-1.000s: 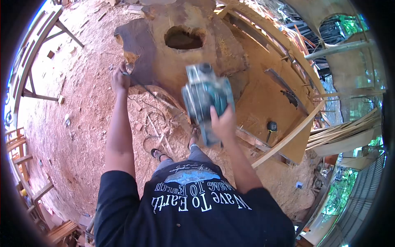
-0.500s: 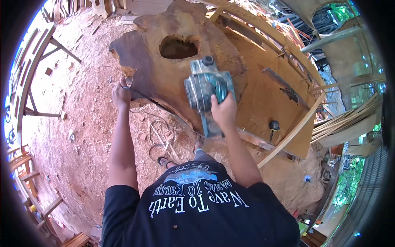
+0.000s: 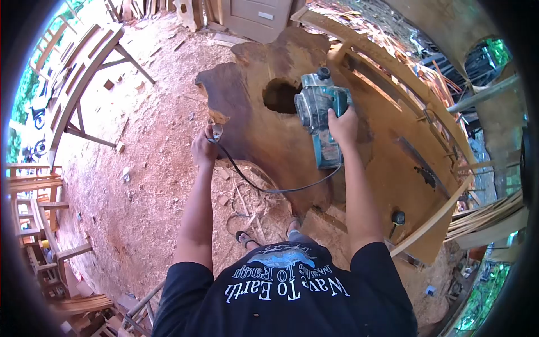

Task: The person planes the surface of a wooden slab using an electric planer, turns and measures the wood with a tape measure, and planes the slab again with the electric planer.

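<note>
A teal and grey power tool is over the large brown wood slab, just right of the slab's dark hole. My right hand is wrapped round its handle. From the tool's near end a black cord curves left to my left hand. That hand is closed on the cord beside the slab's jagged left edge. Whether the tool's underside touches the slab cannot be made out.
The slab lies on a brown board bearing a tape measure. A curved wooden strip crosses its near right corner. Wooden frames stand at the left. Shavings cover the ground around my feet.
The tool in my right hand has moved away from me, to beside the hole. Its cord now hangs in a clear curve to my left hand. The camera view has shifted.
</note>
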Tool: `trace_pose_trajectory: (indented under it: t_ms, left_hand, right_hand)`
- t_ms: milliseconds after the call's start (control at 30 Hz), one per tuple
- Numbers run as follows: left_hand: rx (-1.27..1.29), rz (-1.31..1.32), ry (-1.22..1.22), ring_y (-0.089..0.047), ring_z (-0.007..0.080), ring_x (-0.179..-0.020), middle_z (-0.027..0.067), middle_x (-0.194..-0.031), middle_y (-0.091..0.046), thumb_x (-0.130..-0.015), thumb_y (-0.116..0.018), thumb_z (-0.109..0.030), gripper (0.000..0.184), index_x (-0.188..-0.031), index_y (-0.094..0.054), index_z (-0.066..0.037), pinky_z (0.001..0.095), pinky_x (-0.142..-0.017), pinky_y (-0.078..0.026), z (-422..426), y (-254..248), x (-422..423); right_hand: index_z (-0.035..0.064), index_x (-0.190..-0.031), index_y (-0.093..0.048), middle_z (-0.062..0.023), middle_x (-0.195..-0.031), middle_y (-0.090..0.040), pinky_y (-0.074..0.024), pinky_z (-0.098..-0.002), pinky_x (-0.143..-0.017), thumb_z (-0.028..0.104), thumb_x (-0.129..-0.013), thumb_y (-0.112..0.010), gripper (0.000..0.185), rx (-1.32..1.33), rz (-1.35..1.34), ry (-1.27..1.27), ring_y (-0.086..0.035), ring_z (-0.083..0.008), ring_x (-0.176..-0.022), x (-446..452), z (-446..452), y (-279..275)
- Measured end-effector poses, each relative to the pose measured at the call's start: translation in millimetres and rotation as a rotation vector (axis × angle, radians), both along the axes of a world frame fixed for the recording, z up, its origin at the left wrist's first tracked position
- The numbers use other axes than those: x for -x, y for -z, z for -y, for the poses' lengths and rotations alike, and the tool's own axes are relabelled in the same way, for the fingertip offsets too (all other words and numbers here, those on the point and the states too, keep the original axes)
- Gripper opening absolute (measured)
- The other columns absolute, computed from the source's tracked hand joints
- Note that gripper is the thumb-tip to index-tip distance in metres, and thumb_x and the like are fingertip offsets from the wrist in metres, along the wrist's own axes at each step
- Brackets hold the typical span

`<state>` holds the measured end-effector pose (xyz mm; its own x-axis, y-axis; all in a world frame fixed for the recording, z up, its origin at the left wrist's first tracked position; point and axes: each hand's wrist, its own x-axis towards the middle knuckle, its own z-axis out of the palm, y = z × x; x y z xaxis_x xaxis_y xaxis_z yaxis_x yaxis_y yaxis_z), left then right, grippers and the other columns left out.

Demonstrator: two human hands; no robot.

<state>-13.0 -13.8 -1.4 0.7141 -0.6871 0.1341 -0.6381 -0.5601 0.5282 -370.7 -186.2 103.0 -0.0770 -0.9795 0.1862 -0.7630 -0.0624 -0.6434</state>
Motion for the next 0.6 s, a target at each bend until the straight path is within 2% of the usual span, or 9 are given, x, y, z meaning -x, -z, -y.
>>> trace_pose_trajectory:
  t_ms: [167, 333, 367, 467, 500, 600]
  left_hand:
    - [0.071, 0.017, -0.010, -0.063, 0.0456, -0.092, 0.0248, -0.094, -0.068, -0.106, -0.035, -0.046, 0.058, -0.089, -0.069, -0.002, 0.0543, -0.081, -0.048, -1, 1, 2]
    - [-0.001, -0.013, -0.069, -0.063, 0.0457, -0.096, 0.0257, -0.097, -0.068, -0.105, -0.033, -0.050, 0.063, -0.089, -0.071, -0.002, 0.0541, -0.083, -0.048, 0, -5, 4]
    - [-0.001, -0.019, -0.093, -0.063, 0.0458, -0.096, 0.0259, -0.098, -0.068, -0.105, -0.033, -0.051, 0.064, -0.089, -0.071, -0.002, 0.0542, -0.083, -0.048, 1, -5, 2]
    - [-0.043, -0.043, -0.116, -0.063, 0.0464, -0.100, 0.0262, -0.102, -0.069, -0.105, -0.031, -0.053, 0.067, -0.092, -0.072, -0.002, 0.0548, -0.085, -0.048, 1, -8, 2]
    - [-0.041, -0.052, -0.121, -0.063, 0.0468, -0.101, 0.0263, -0.103, -0.068, -0.105, -0.030, -0.053, 0.067, -0.094, -0.072, -0.002, 0.0553, -0.086, -0.048, 2, -10, 2]
    - [-0.053, -0.077, -0.126, -0.062, 0.0480, -0.103, 0.0270, -0.105, -0.068, -0.105, -0.029, -0.054, 0.067, -0.100, -0.071, -0.003, 0.0566, -0.087, -0.047, 0, -13, 3]
  right_hand:
    - [-0.0063, -0.104, -0.065, -0.0301, -0.102, -0.069, -0.0524, -0.0509, -0.089, 0.029, -0.081, -0.075, 0.043, 0.002, 0.010, -0.045, -0.066, -0.0459, -0.101, -13, 52, -6]
    - [-0.0056, -0.102, -0.067, -0.0309, -0.104, -0.069, -0.0524, -0.0502, -0.090, 0.031, -0.079, -0.075, 0.044, 0.019, -0.022, -0.076, -0.065, -0.0468, -0.103, -24, 129, 4]
    - [-0.0048, -0.099, -0.067, -0.0258, -0.095, -0.072, -0.0562, -0.0473, -0.079, 0.029, -0.080, -0.076, 0.039, 0.011, 0.064, -0.153, -0.071, -0.0409, -0.090, -23, 148, 13]
    - [-0.0031, -0.097, -0.067, -0.0195, -0.084, -0.072, -0.0569, -0.0424, -0.065, 0.026, -0.081, -0.076, 0.034, -0.180, 0.424, -0.377, -0.073, -0.0308, -0.071, -16, 159, 10]
    - [-0.0021, -0.096, -0.066, -0.0149, -0.076, -0.069, -0.0542, -0.0374, -0.054, 0.027, -0.084, -0.075, 0.032, -0.058, 0.530, -0.441, -0.069, -0.0214, -0.056, -15, 152, 16]
    - [-0.0053, -0.097, -0.065, -0.0211, -0.081, -0.070, -0.0561, -0.0424, -0.063, 0.033, -0.085, -0.075, 0.042, -0.138, 0.344, -0.192, -0.072, -0.0314, -0.067, -19, 121, 14]
